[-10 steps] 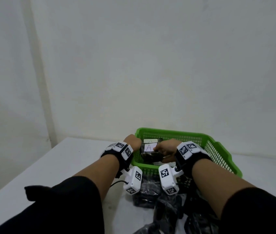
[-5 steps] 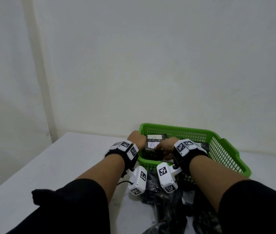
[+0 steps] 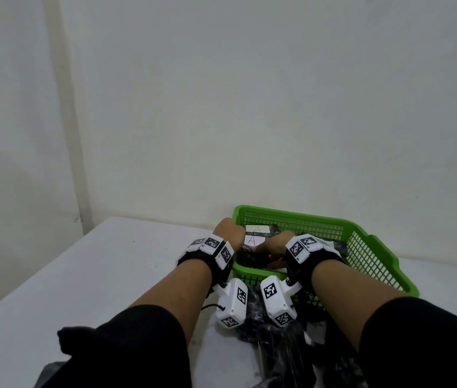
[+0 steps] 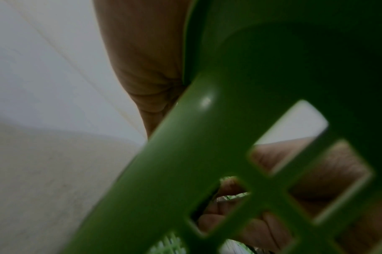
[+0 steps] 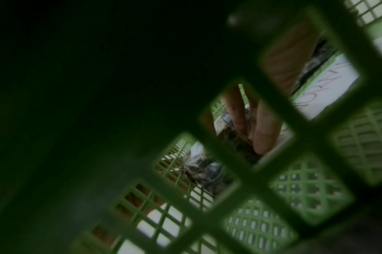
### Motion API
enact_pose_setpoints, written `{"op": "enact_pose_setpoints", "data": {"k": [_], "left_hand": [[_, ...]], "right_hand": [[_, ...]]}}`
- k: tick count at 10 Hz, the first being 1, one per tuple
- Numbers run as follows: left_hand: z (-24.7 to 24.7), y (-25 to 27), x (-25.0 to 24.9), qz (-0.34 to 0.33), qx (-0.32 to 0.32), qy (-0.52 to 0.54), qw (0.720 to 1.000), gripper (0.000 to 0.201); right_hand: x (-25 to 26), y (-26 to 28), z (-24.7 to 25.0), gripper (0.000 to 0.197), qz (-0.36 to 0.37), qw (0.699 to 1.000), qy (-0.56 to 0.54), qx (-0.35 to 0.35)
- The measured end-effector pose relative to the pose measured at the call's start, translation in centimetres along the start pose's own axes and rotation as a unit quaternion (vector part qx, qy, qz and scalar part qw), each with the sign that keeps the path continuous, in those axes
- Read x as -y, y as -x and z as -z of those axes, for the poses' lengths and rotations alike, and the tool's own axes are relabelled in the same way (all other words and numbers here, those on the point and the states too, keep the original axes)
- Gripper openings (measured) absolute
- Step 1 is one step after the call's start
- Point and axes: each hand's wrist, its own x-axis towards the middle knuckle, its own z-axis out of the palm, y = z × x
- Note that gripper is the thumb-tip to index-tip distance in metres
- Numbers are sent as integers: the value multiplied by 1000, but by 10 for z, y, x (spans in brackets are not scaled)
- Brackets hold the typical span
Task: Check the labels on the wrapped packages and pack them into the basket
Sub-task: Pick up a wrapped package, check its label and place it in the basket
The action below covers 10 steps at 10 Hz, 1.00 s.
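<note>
Both hands reach over the near rim of a green basket (image 3: 372, 247) that stands on a white table (image 3: 81, 275) against a pale wall (image 3: 249, 93). Left hand (image 3: 228, 231): placed at the basket's left near corner, fingers bent down inside and out of sight from above; whether they grip anything cannot be told, and the left wrist view shows only the palm pressed beside the basket's plastic bars. Centre: a dark wrapped package (image 3: 252, 254) lies inside the basket between the two hands, with a white label (image 3: 253, 240) marked "A" on top; a second label marked "A" (image 3: 256, 228) sits just behind it on another package. Right hand (image 3: 273, 245): knuckles up, fingers curled down onto the package; through the lattice, the right wrist view shows two fingers (image 5: 264, 130) lying straight along the dark wrapping, beside a white label with blurred writing. Foreground: more dark wrapped packages (image 3: 277, 348) lie heaped on the table in front of the basket, between the forearms.
</note>
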Motion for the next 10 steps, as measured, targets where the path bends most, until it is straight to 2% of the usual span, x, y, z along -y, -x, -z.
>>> {"op": "enact_pose_setpoints", "data": {"k": [1, 2, 3, 4, 5, 6, 8, 10], "left_hand": [[1, 3, 0, -5, -11, -19, 1000, 39], [6, 12, -7, -5, -5, -39, 999, 39], [17, 19, -16, -7, 36, -107, 994, 39], [33, 26, -24, -24, 47, -166, 985, 48], [41, 39, -30, -42, 22, -243, 969, 61], [43, 58, -33, -64, 21, -287, 956, 61], [46, 103, -32, -136, 16, -309, 941, 53], [48, 148, -29, -183, 29, -341, 921, 62]], "right_hand": [[10, 15, 1, 41, 0, 999, 33, 10], [11, 17, 5, 27, 11, 999, 43, -7], [19, 35, 20, 33, 38, 997, 54, -49], [28, 67, 41, 36, 86, 987, 101, -89], [28, 101, 57, 48, 159, 969, 155, -109], [19, 134, 66, 69, 212, 955, 174, -114], [-4, 189, 82, 68, 265, 935, 194, -130], [-31, 232, 88, 75, 270, 927, 231, -119]]}}
